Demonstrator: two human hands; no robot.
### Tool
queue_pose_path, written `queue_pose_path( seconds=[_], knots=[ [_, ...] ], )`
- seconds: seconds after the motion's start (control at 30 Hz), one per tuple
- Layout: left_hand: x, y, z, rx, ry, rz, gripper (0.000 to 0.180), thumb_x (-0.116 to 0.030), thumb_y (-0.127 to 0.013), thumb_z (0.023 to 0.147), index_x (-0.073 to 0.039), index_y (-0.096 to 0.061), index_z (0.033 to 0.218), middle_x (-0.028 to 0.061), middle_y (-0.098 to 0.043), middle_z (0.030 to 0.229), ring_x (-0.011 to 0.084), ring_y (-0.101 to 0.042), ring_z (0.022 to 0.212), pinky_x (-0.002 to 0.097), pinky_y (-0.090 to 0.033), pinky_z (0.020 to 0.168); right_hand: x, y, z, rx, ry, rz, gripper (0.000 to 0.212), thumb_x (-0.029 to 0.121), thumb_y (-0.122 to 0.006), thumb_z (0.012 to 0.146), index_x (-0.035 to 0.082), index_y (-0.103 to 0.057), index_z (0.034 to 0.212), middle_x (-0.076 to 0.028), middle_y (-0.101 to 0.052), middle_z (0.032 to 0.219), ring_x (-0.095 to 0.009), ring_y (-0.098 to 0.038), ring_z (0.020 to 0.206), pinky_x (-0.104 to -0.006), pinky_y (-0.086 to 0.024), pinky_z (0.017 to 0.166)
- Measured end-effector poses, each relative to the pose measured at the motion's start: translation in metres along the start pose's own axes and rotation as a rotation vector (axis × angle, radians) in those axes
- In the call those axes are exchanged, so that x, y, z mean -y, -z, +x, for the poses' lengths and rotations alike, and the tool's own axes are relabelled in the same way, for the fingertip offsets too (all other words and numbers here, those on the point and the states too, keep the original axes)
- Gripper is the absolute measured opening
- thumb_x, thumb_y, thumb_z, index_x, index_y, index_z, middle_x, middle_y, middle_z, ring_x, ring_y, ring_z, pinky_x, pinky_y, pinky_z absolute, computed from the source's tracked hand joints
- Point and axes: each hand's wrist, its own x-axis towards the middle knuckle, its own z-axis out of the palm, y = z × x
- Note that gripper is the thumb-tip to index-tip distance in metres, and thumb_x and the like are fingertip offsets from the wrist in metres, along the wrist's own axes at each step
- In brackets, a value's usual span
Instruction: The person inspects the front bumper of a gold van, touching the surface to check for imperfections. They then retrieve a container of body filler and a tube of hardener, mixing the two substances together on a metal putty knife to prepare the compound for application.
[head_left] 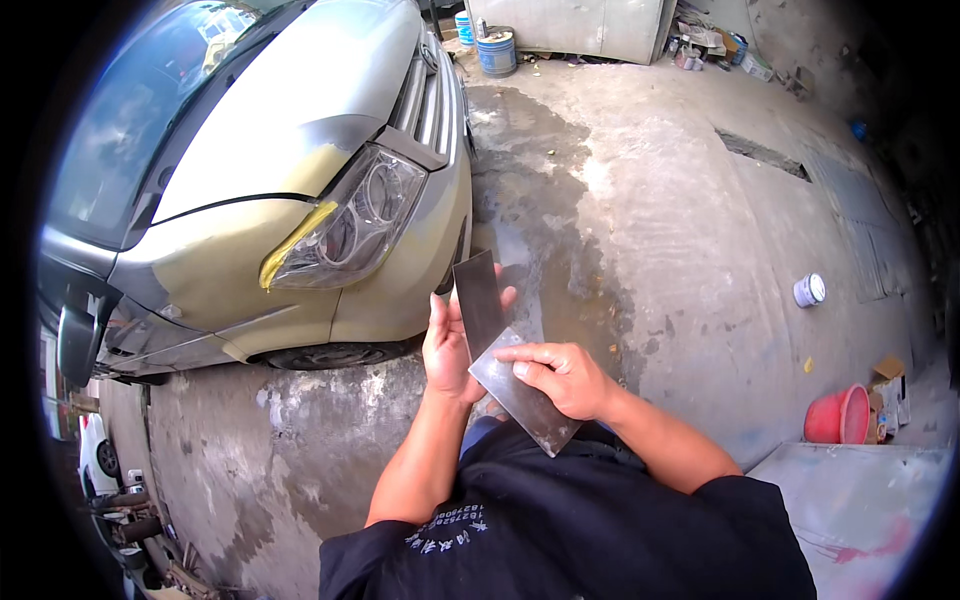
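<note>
My left hand (445,350) is closed around a dark rectangular putty spreader (479,296), which stands upright with fingers showing behind its right edge. My right hand (568,378) grips a second, greyer metal putty spreader (537,412), thumb and forefinger on its upper face. This one slants down to the right, and its upper corner overlaps or touches the lower end of the dark spreader. Both hands are in front of my body. Beyond them to the left is a silver car (290,265) with dull yellowish patches on its fender and yellow tape along the headlight (362,220).
A blue bucket (496,54) stands at the far side near a pale metal panel. On the right are a white can (809,290), a red bucket (838,414) and a grey tabletop (850,490). The concrete floor (690,260) has wet patches. Clutter lies at the lower left.
</note>
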Motion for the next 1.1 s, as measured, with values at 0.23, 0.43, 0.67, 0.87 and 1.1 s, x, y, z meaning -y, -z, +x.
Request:
queue_pose_path(
  seconds=[0.23, 0.43, 0.67, 0.87, 1.1],
  knots=[
    [0.011, 0.014, -0.002, -0.108, 0.178, -0.001, 0.056, -0.051, -0.039, 0.098, -0.008, -0.046, 0.133, 0.0069, -0.052, 0.130, 0.0179, -0.056, 0.100, 0.0306, -0.055, 0.071, -0.006, -0.005, 0.002, 0.042, -0.034, -0.054, 0.029, 0.013, -0.052, 0.092, 0.002, -0.065, 0.115, -0.012, -0.069, 0.103, -0.015, -0.064, 0.094, -0.0293, -0.049, 0.085],
    [0.007, -0.005, -0.006, -0.123, 0.204, 0.024, 0.053, -0.048, -0.045, 0.097, -0.005, -0.051, 0.127, 0.0070, -0.058, 0.119, 0.0172, -0.057, 0.098, 0.0330, -0.050, 0.084, 0.001, 0.009, 0.020, -0.070, 0.023, -0.013, 0.029, 0.012, -0.052, 0.090, 0.003, -0.066, 0.114, -0.013, -0.070, 0.100, -0.013, -0.064, 0.090, -0.0285, -0.050, 0.083],
    [0.005, -0.008, -0.012, -0.117, 0.228, 0.081, 0.052, -0.046, -0.045, 0.098, -0.004, -0.050, 0.129, 0.0084, -0.056, 0.125, 0.0179, -0.056, 0.101, 0.0337, -0.050, 0.084, -0.001, -0.002, 0.011, -0.086, 0.063, -0.016, 0.028, 0.009, -0.049, 0.095, 0.000, -0.064, 0.116, -0.007, -0.070, 0.098, -0.009, -0.063, 0.085, -0.0239, -0.051, 0.075],
    [-0.002, -0.020, -0.011, -0.155, 0.131, 0.188, 0.055, -0.047, -0.047, 0.097, -0.003, -0.050, 0.129, 0.0090, -0.057, 0.123, 0.0174, -0.055, 0.101, 0.0344, -0.050, 0.086, 0.001, -0.011, 0.002, -0.068, 0.178, -0.220, 0.027, 0.009, -0.050, 0.095, -0.001, -0.064, 0.116, -0.006, -0.070, 0.094, -0.008, -0.062, 0.083, -0.0246, -0.051, 0.075],
    [-0.001, -0.023, -0.012, -0.118, 0.182, 0.047, 0.052, -0.044, -0.043, 0.099, -0.003, -0.049, 0.131, 0.0103, -0.056, 0.126, 0.0202, -0.055, 0.108, 0.0361, -0.048, 0.091, 0.009, -0.006, 0.007, -0.125, 0.119, -0.127, 0.027, 0.014, -0.052, 0.093, 0.005, -0.066, 0.114, -0.016, -0.070, 0.097, -0.014, -0.066, 0.085, -0.0292, -0.051, 0.078]
  ],
)
